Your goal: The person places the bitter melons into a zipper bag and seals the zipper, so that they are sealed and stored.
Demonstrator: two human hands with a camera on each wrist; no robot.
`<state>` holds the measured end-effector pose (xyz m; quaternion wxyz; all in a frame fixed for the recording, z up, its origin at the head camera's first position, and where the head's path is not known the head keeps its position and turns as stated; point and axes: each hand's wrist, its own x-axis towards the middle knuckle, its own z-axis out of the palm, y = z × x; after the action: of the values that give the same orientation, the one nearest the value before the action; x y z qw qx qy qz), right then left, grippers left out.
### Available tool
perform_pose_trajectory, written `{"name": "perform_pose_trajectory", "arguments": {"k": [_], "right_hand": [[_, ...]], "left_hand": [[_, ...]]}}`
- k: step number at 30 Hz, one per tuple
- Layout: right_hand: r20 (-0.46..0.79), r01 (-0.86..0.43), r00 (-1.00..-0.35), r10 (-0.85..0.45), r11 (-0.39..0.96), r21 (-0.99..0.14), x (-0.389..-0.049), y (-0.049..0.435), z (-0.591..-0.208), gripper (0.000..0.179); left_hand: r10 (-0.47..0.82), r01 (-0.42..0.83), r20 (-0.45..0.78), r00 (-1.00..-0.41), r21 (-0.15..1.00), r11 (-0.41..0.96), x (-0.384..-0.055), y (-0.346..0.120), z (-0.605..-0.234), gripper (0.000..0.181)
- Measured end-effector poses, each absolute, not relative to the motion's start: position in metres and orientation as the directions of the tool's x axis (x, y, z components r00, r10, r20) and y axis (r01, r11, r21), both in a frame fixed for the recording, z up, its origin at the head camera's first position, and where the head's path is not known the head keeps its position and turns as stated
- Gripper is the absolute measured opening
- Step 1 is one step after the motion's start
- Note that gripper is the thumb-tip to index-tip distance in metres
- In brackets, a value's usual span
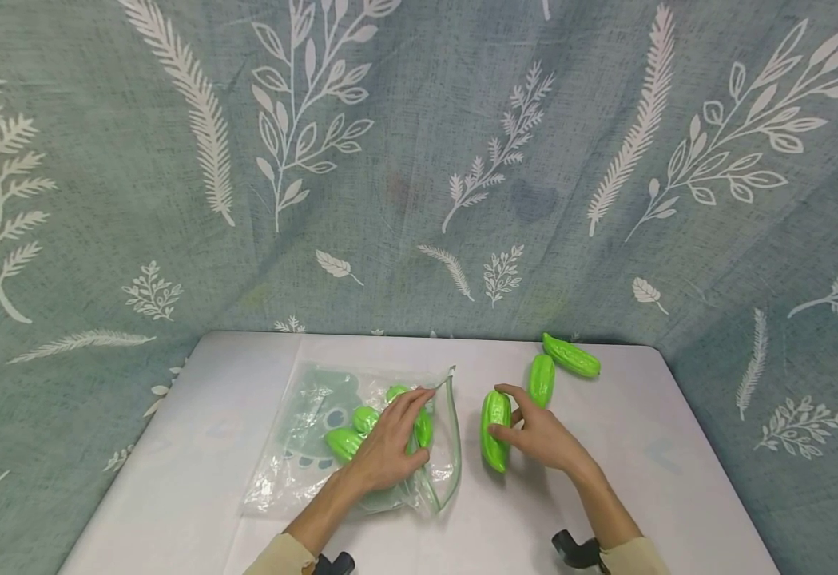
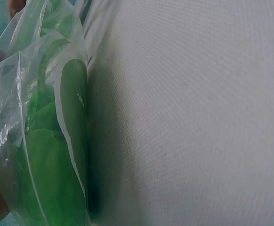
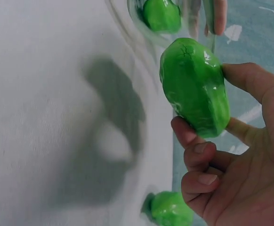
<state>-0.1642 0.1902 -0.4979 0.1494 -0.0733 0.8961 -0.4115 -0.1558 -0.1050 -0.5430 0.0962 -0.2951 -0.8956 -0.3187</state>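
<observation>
Slippage appears possible because right grip (image 1: 544,437) pinches a glossy gourd (image 1: 495,435) by fingertips (image 3: 232,71), left grip (image 1: 390,444) lying extended on the clear bag (image 1: 275,481) nearer the counter's (image 1: 649,447) left edge.

A blue-green fabric curtain (image 1: 404,208) printed with white feathery fronds (image 1: 200,112) and leafy sprigs (image 1: 496,152) hangs behind and along both sides of a pale, cloth-covered table (image 1: 627,447). Soft, blurred shadows (image 3: 120,94) fall across its woven surface
</observation>
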Motion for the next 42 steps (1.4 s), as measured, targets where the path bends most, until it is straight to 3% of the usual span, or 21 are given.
{"name": "perform_pose_trajectory", "arguments": {"k": [14,29,42], "right_hand": [[-0.129,-0.108,-0.936,-0.328,0.615,-0.781,-0.163,0.169,-0.501,0.074],[-0.133,-0.090,-0.933,-0.334,0.575,-0.813,-0.162,0.149,-0.502,0.085],[-0.115,-0.104,-0.930,-0.349,0.550,-0.829,-0.161,0.135,-0.502,0.069]], "left_hand": [[0.466,0.581,0.348,-0.813,0.514,0.631,-0.155,-0.105,-0.542,0.093],[0.469,0.581,0.344,-0.814,0.510,0.634,-0.156,-0.105,-0.543,0.093],[0.461,0.561,0.321,-0.827,0.524,0.641,-0.155,-0.105,-0.543,0.092]]}}
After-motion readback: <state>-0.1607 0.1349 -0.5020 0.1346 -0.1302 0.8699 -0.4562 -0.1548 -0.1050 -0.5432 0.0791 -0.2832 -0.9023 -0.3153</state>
